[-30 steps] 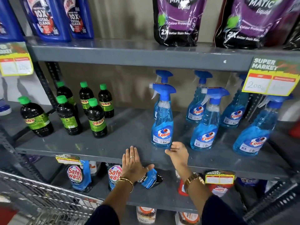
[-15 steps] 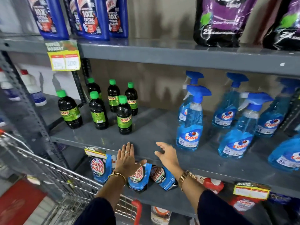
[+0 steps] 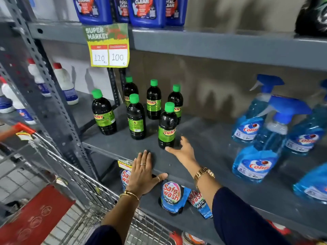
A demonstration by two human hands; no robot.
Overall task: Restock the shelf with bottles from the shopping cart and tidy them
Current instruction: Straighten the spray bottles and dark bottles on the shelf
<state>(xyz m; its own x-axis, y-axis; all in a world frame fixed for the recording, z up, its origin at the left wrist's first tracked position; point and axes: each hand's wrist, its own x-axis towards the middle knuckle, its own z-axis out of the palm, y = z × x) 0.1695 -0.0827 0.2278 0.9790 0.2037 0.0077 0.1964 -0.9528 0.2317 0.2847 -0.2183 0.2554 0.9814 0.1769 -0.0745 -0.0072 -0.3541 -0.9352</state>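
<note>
Right hand (image 3: 184,152) open, empty, fingers (image 3: 182,139) spread at base of nearest Sunny bottle (image 3: 167,126) on middle shelf (image 3: 203,138). Left hand (image 3: 143,174) flat on shelf edge, gripping nothing. Bottle likely rigid, full, smooth; grasp mid-body at label.

A yellow-green price tag (image 3: 108,48) reading 120 and 100 hangs from the upper shelf edge; blue detergent jugs (image 3: 146,11) stand above it; Safe Wash pouches (image 3: 172,197) lean on the lower tier.
</note>
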